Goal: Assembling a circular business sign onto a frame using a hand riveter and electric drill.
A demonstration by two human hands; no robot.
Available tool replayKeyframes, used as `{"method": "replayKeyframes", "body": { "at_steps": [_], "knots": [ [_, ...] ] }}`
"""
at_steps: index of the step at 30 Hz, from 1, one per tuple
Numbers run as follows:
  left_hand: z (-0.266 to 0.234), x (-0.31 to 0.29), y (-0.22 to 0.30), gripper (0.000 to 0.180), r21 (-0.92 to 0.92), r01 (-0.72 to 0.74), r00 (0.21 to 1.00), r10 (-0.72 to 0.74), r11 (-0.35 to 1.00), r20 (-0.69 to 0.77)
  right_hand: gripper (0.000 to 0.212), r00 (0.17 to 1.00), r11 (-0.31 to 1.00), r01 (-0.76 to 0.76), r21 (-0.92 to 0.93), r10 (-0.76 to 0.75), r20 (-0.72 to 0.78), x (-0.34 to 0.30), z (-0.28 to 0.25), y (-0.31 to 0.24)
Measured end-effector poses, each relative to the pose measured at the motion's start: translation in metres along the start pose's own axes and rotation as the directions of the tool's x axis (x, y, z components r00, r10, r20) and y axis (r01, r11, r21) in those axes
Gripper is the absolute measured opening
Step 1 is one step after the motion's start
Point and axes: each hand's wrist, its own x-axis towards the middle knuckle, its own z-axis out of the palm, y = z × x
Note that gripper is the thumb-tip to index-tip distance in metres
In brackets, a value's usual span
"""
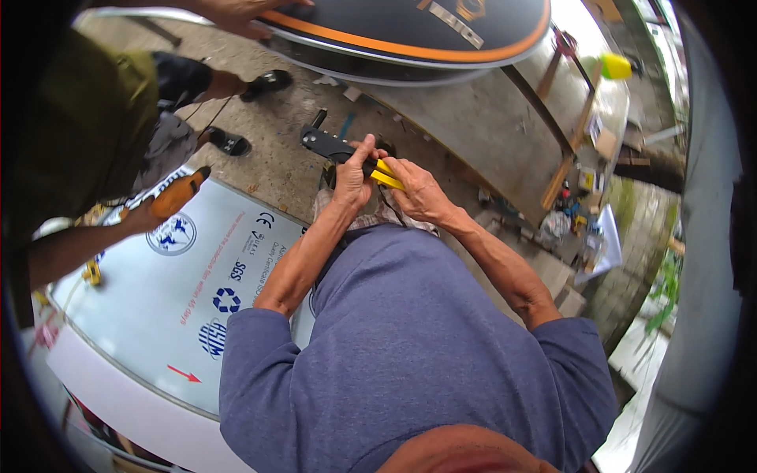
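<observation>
In front of my body I hold a hand riveter [331, 145] with a black head and yellow handles. My left hand [352, 180] is closed around it just behind the black head, with the thumb pointing up along it. My right hand [419, 191] is wrapped round the yellow handles. The tool's head points away to the upper left, above the concrete floor. My fingers hide part of the handles.
A co-worker at the left holds an orange drill [180, 194] above a film-covered sheet [189, 276]. Their other hand touches a big round black sign [378, 27] with an orange ring, on a table [489, 134]. Boxes and clutter [572, 221] lie at right.
</observation>
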Motion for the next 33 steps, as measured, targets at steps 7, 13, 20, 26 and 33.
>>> {"method": "replayKeyframes", "body": {
  "at_steps": [7, 13, 20, 26, 33],
  "knots": [
    [0.09, 0.0, -0.102, 0.028, 0.774, 0.098, 0.898, -0.391, 0.625, 0.202, 0.065, 0.697, 0.753, -0.473, 0.457, 0.637, -0.328, -0.124, -0.012, 0.012],
    [0.199, 0.027, -0.15, 0.02, 0.938, -0.286, 0.597, -0.729, 0.196, 0.334, 0.06, 0.527, 0.321, 0.058, 0.945, 0.794, -0.302, -0.191, -0.039, 0.059],
    [0.257, 0.047, -0.143, 0.02, 0.972, -0.137, 0.702, -0.674, 0.189, 0.23, 0.05, 0.39, 0.635, -0.224, 0.739, 0.754, -0.529, -0.2, -0.046, 0.136],
    [0.248, 0.042, -0.148, 0.043, 0.97, 0.056, 0.813, -0.575, 0.235, 0.093, 0.042, 0.6, 0.769, -0.196, 0.609, 0.585, -0.546, -0.205, -0.088, 0.163],
    [0.202, 0.023, -0.138, 0.043, 0.899, 0.029, 0.908, -0.388, 0.438, 0.16, 0.034, 0.523, 0.855, -0.442, 0.271, 0.491, -0.696, -0.171, -0.154, 0.291]
  ]
}}
